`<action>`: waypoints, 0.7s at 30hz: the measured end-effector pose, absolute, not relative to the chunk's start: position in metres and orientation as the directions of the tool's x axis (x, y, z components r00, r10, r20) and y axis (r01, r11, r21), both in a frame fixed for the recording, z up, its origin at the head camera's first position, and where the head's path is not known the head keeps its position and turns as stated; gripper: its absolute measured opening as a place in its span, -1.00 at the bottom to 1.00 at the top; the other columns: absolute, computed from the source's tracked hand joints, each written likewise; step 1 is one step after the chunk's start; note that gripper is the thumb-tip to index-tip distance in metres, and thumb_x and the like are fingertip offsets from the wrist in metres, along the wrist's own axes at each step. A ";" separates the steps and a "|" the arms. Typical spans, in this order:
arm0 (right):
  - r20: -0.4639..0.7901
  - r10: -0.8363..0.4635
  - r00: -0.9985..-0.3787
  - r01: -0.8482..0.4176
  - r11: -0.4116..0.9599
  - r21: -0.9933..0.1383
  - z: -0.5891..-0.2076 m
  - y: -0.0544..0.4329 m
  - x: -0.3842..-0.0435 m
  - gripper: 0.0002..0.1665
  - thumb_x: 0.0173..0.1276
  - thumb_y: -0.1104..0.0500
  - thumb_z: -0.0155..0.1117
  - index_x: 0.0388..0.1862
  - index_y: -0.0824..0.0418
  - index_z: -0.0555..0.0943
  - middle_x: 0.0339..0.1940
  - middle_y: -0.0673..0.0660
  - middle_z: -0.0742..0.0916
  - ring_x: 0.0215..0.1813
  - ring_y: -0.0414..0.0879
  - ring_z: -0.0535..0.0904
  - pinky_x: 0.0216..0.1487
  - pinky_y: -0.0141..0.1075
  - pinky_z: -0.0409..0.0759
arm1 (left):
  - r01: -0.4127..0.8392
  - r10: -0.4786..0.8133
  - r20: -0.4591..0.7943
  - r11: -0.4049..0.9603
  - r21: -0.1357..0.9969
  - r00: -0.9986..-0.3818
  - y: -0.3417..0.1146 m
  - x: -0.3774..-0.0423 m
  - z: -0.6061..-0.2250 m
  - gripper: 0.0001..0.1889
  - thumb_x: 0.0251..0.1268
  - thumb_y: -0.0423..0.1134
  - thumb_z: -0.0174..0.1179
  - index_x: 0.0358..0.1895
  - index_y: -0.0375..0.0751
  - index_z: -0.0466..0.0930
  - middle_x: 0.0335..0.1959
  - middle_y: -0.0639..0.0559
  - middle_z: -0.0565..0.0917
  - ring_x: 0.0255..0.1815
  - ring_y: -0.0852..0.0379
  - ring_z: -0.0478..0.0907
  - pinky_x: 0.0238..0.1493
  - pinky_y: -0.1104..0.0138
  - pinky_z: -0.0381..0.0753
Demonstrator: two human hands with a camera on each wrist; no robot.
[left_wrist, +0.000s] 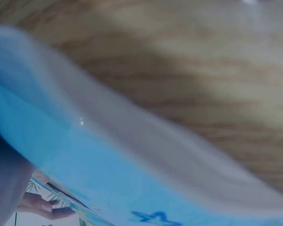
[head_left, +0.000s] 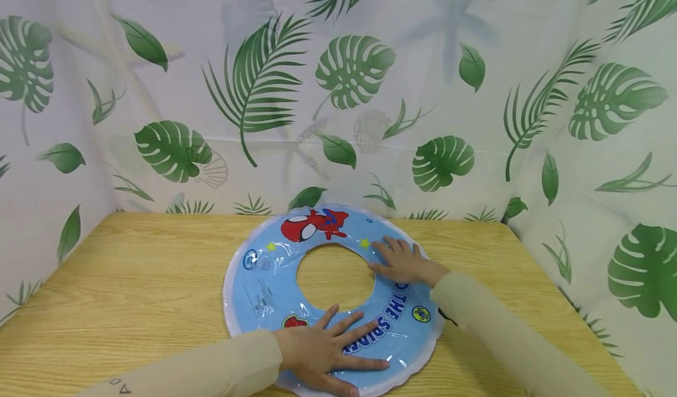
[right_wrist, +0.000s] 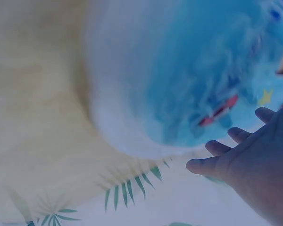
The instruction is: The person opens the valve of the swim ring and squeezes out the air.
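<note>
A light-blue swim ring with a pale seam lies on the table, printed with a red masked cartoon figure, stars and lettering. My left hand rests on its near side, with fingers spread over the lettering. On the ring's right side lies my right hand, fingers extended toward the central hole. The left wrist view shows the swim ring and its edge close up; the fingers low in that view are too partial to assign. In the right wrist view, my right hand has straight fingers over the ring.
The wood-grain table extends on both sides of the ring and shows through its hole. A white cloth with green leaf prints hangs behind the table and along both sides.
</note>
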State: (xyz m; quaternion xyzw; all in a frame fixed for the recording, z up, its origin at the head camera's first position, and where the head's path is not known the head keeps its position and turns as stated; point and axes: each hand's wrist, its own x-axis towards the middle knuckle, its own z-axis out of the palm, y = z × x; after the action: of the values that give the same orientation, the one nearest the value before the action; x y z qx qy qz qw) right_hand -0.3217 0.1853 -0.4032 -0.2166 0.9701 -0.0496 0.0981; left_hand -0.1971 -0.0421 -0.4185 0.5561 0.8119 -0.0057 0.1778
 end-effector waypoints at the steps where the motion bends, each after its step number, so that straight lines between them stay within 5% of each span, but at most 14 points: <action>1: -0.158 -0.424 -0.892 -0.406 0.904 -0.136 -0.401 0.184 -0.326 -0.26 0.41 -0.23 -0.20 0.41 0.15 0.10 0.42 0.34 0.15 0.39 0.39 0.02 0.23 0.38 -0.05 | 0.906 0.901 -0.294 0.380 0.188 -0.317 -0.042 -0.197 -0.419 -0.39 0.31 0.31 -0.34 0.35 0.58 -0.39 0.47 0.14 -0.49 0.48 -0.04 -0.54 0.35 -0.20 -0.33; 21: -0.155 -0.282 -0.947 -0.247 0.945 -0.214 -0.421 0.152 -0.372 -0.20 0.43 -0.27 -0.36 0.49 0.05 -0.23 0.50 0.26 -0.18 0.46 0.33 -0.35 0.29 0.35 -0.27 | 0.918 0.907 -0.275 0.368 0.149 -0.319 -0.040 -0.199 -0.423 -0.39 0.30 0.32 -0.36 0.34 0.59 -0.40 0.48 0.15 -0.48 0.48 -0.05 -0.55 0.35 -0.21 -0.32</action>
State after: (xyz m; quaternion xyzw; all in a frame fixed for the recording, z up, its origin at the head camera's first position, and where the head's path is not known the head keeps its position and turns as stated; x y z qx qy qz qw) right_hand -0.3717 0.1519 -0.4209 -0.1347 0.9819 -0.0964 0.0923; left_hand -0.1990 -0.0401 -0.4229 0.5617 0.8120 -0.0174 0.1575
